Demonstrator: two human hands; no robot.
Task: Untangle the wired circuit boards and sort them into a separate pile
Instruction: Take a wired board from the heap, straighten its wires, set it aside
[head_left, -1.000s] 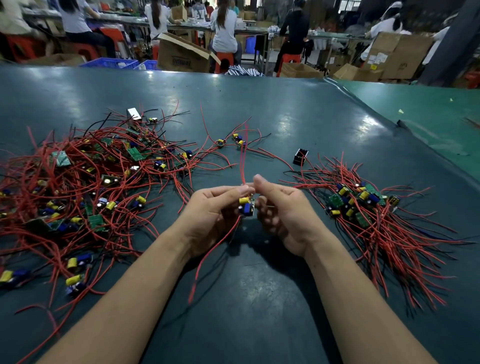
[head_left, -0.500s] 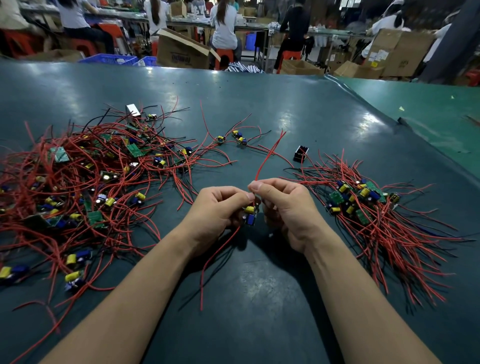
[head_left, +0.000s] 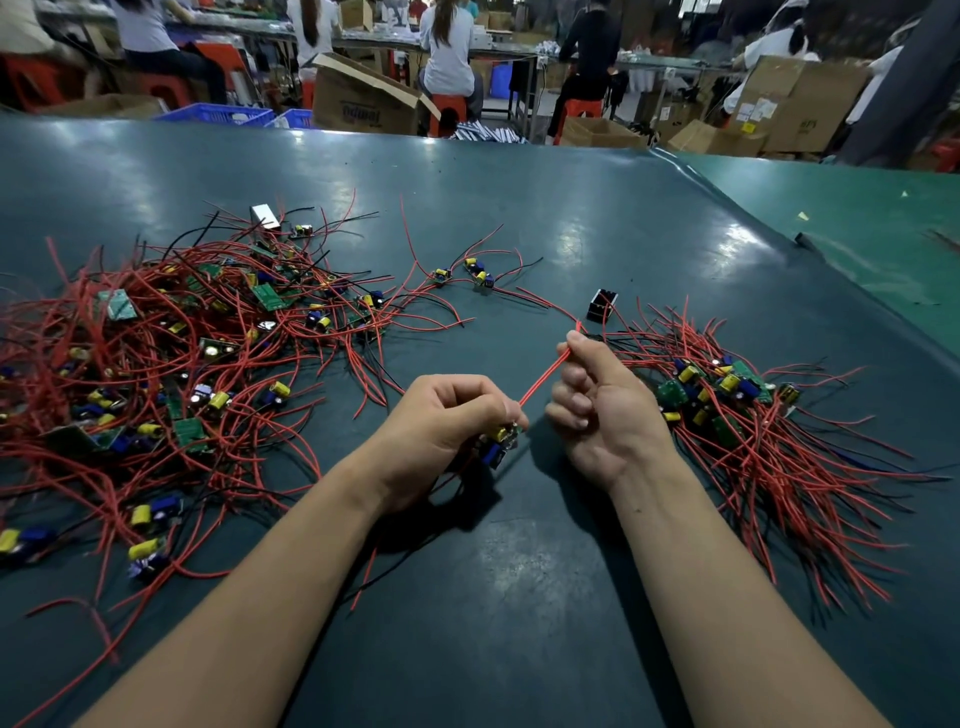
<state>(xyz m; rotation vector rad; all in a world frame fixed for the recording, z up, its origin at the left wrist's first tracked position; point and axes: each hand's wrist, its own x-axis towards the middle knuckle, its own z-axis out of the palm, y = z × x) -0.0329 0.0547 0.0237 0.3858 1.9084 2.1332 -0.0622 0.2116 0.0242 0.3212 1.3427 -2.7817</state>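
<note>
At frame centre, the left hand (head_left: 441, 415) grips a small circuit board (head_left: 500, 441) with yellow and blue parts. The right hand (head_left: 597, 400) pinches its red wire (head_left: 543, 379), now drawn taut toward the right, no longer upright.

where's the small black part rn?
Head view, right of centre: the black part sits on the table, just beyond the right hand, at the right pile's far-left edge.

Two hands (head_left: 441, 426), two board piles (head_left: 171, 364), one black part (head_left: 602, 305).
</note>
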